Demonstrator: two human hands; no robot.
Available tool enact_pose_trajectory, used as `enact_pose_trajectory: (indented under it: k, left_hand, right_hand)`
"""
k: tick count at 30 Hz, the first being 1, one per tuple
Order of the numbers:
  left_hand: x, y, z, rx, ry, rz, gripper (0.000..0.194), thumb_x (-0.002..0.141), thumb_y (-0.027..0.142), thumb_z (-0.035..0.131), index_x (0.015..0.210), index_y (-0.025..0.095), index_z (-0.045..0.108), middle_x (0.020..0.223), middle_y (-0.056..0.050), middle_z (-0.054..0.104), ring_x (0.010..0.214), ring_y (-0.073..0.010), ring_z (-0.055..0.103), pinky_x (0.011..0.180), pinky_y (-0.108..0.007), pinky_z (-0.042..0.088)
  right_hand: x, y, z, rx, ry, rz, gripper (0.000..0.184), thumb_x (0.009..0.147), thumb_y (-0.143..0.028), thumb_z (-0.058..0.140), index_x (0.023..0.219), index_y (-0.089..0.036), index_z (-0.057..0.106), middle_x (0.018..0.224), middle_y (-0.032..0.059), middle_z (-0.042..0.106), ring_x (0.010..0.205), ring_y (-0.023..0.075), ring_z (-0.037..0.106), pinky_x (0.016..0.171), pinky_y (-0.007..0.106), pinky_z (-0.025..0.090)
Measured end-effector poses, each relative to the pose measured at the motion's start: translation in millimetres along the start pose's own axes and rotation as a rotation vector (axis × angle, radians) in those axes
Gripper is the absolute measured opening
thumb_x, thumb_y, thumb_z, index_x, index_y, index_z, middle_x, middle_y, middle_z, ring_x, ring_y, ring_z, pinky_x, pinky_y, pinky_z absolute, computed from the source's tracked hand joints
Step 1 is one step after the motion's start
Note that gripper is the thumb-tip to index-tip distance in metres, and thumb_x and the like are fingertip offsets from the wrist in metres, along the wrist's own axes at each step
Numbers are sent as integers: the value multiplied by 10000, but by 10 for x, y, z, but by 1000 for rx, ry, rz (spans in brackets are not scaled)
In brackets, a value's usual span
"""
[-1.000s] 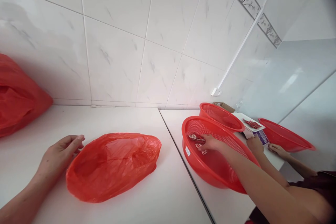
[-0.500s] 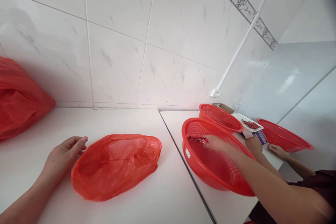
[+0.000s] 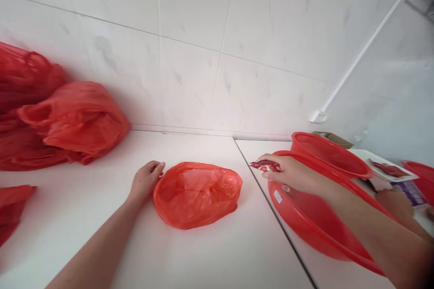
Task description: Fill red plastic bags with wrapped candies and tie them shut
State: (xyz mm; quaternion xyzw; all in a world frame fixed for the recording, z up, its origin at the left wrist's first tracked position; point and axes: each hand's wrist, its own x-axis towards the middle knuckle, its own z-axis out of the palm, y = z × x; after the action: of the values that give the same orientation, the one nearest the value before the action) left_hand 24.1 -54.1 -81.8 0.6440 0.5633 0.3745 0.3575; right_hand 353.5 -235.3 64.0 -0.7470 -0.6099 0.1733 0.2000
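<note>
A red plastic bag (image 3: 200, 198) stands with its mouth open on the white table. My left hand (image 3: 148, 181) is at the bag's left rim, fingers curled and thumb closed against them on the edge; the fingertips are partly hidden. Above the near left rim of a red perforated plastic basket (image 3: 298, 203), my right hand (image 3: 286, 170) grips small red-and-white packets (image 3: 266, 165). Their exact kind is too blurred to make out.
Filled red plastic bags (image 3: 84, 117) sit against the tiled wall at left. Behind the basket stand another red basket (image 3: 334, 156) and a white tray (image 3: 379, 162) with red packets. A co-worker's hand (image 3: 395, 203) is at far right. A gap (image 3: 281, 216) separates the tables.
My right hand has lifted the packets out of the basket to its left rim, toward the bag. The view has swung left, showing more filled bags. My left hand stays at the bag's rim.
</note>
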Motion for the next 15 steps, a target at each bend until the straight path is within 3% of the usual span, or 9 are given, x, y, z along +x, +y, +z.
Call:
enact_pose_trajectory:
  k: [2, 5, 8, 9, 12, 13, 15]
  left_hand:
    - [-12, 3, 1, 1, -6, 10, 390, 791, 560, 445, 804, 195, 581, 741, -11, 628, 674, -181, 607, 604, -252, 444]
    - [-24, -3, -23, -2, -2, 10, 389, 789, 566, 448, 806, 202, 583, 744, -15, 631, 675, -190, 612, 596, -260, 444]
    - [3, -48, -55, 6, 13, -2, 382, 774, 571, 477, 813, 210, 593, 736, -14, 638, 682, -200, 616, 596, -266, 441]
    - [20, -68, -62, 11, 12, -13, 388, 770, 580, 482, 817, 213, 596, 737, -11, 643, 684, -201, 617, 595, -266, 442]
    - [54, -107, -77, 25, -31, -48, 416, 767, 618, 480, 845, 227, 601, 758, 8, 662, 698, -200, 619, 591, -258, 445]
    - [54, -109, -79, 27, -47, -55, 422, 767, 626, 478, 851, 231, 601, 762, 14, 667, 702, -199, 618, 590, -253, 444]
    - [44, -100, -75, 32, -65, -64, 430, 767, 633, 478, 851, 230, 601, 759, 19, 672, 703, -192, 611, 585, -242, 437]
  right_hand:
    - [118, -263, 250, 2, -139, -193, 237, 814, -242, 541, 1023, -273, 649, 840, -6, 636, 709, 135, 558, 606, 229, 379]
    - [307, -581, 713, -69, -204, -364, 245, 795, -227, 555, 1017, -283, 644, 938, 2, 628, 757, 149, 561, 622, 237, 383]
    - [479, -736, 1085, -139, -235, -453, 288, 800, -294, 581, 1086, -300, 613, 1010, 9, 620, 795, 160, 577, 621, 244, 391]
    - [521, -749, 1140, -162, -242, -466, 419, 747, -339, 653, 1158, -307, 578, 1077, 21, 608, 840, 178, 581, 628, 249, 395]
    - [572, -678, 1033, -154, -161, -421, 761, 623, -462, 752, 1310, -335, 451, 1196, 34, 577, 936, 210, 579, 682, 268, 409]
    - [568, -613, 918, -136, -97, -364, 722, 635, -494, 735, 1290, -342, 470, 1167, 23, 596, 918, 202, 586, 686, 269, 408]
    - [546, -411, 621, -118, 76, -191, 400, 733, -496, 651, 1087, -315, 610, 977, -8, 655, 797, 165, 596, 651, 263, 397]
